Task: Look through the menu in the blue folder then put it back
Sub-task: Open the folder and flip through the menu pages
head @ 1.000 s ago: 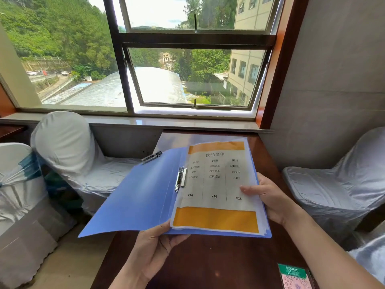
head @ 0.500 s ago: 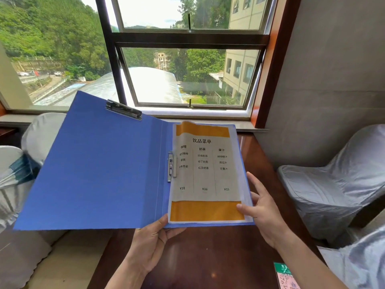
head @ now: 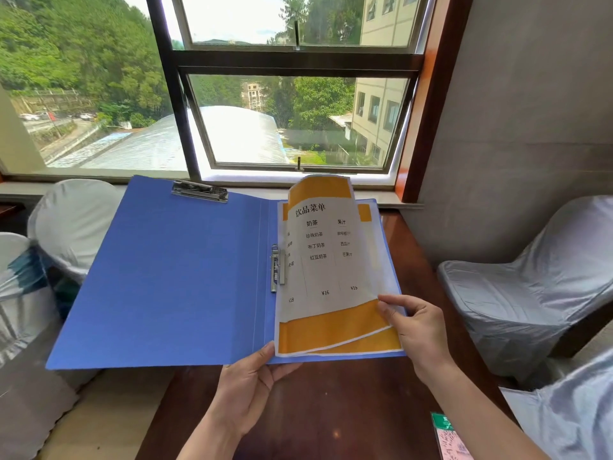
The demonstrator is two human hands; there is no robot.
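Note:
The blue folder (head: 172,277) lies open in the air above the dark wooden table (head: 331,410), its left cover spread wide with a metal clip at its top. My left hand (head: 252,380) grips the folder's bottom edge at the spine. The top menu page (head: 326,260), white with orange bands and printed drink names, curls up off the stack clamped on the right half. My right hand (head: 414,323) pinches that page's lower right corner. A second orange-banded page shows underneath.
White-covered chairs stand at the left (head: 73,224) and at the right (head: 530,293). A big window (head: 292,121) with a sill lies straight ahead. A green and pink card (head: 447,436) rests at the table's near right edge. A grey wall rises on the right.
The left cover swung fully open and flattened. My right hand took the top menu page's corner and lifted it, so the page now curls upward and leftward.

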